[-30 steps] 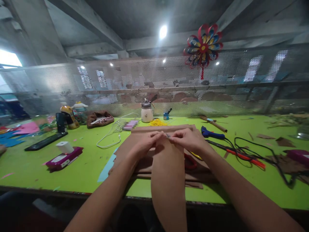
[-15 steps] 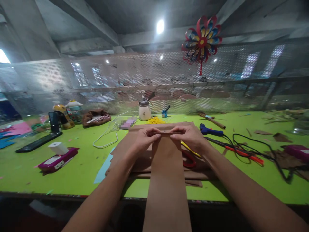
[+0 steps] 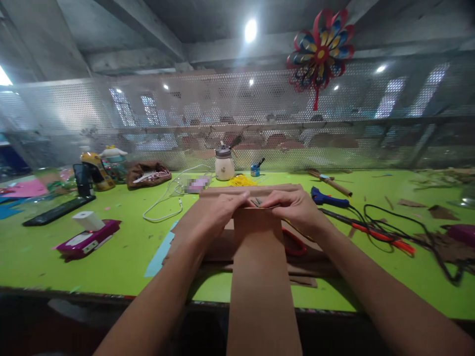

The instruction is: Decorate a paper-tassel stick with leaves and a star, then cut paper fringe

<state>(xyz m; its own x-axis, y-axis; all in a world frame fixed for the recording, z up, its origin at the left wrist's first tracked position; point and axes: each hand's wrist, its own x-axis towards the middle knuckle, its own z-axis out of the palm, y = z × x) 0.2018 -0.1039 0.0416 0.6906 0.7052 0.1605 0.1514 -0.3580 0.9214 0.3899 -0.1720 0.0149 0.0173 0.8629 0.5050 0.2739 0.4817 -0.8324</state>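
A long strip of brown paper [image 3: 261, 262] hangs from my hands down past the table's front edge. My left hand [image 3: 224, 212] pinches the strip's top left corner between thumb and fingers. At the top right corner, my right hand [image 3: 297, 207] grips the same edge, which looks folded over. Beneath both hands lies a stack of brown paper sheets [image 3: 215, 244]. Red-handled scissors [image 3: 295, 242] rest on the stack, partly hidden by the strip and my right hand. A light blue sheet [image 3: 159, 257] sticks out at the stack's left.
To the right lie a blue glue gun [image 3: 330, 199], a red-and-black tool [image 3: 382, 237] with black cable, and a brush [image 3: 334, 184]. A white bottle [image 3: 223, 164] and a blue ink jar [image 3: 255, 170] stand behind the stack. A purple power strip [image 3: 91, 241] sits left.
The view has shifted slightly. My fingers have moved along the strip's top edge, and the left thumb now points more forward over it. Both hands still hold the strip.
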